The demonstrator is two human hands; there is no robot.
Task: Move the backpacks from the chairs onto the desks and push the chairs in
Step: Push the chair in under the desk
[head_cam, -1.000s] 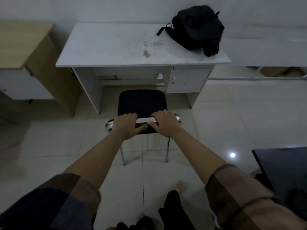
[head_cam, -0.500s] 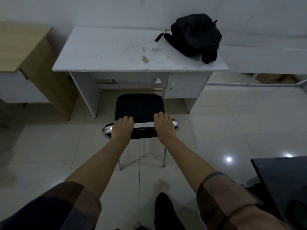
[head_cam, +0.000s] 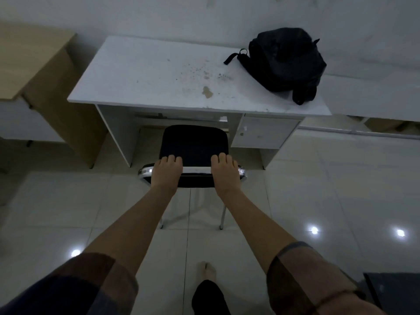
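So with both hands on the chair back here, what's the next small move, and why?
Probably keep pushing the chair straight forward. The backpack already sits on the white desk; left hand and right hand grip the backrest, and most of the seat lies outside the kneehole.

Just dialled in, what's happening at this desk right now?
A person has both hands on the top of a black chair's backrest, left hand and right hand, arms stretched out toward the white desk. The front of the seat sits at the desk's knee opening, most of it still outside. A black backpack already lies on the desk's right end.
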